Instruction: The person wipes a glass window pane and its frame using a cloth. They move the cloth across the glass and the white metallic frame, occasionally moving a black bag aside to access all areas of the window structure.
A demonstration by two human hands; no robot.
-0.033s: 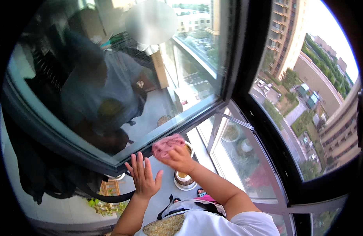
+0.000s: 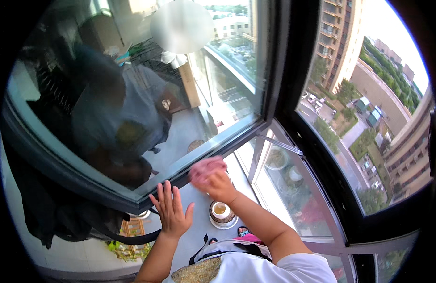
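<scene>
A dark-framed window sash [image 2: 218, 150] stands swung open in front of me, its glass tilted across the upper left of the view. My right hand [image 2: 219, 186] grips a crumpled pink cloth [image 2: 207, 170] at the lower bar of the sash; hand and cloth are smeared by motion. To its left, my left hand [image 2: 171, 212] has its fingers stretched out, the tips against the same bar near the sash's lower corner. Nothing shows in that hand. The fingers under the cloth are partly hidden.
A metal stay [image 2: 281, 145] links the sash to the fixed frame. Below stand a white-and-brown pot [image 2: 221, 212] on the floor, a wooden rack [image 2: 133, 228] and a leafy plant [image 2: 128, 252]. A black bag [image 2: 62, 217] hangs at left. Beyond the opening at right lie buildings and a street far down.
My right hand has slid the pink cloth a little up and to the right along the bar, uncovering more of the pot below. My left hand stays nearly in place.
</scene>
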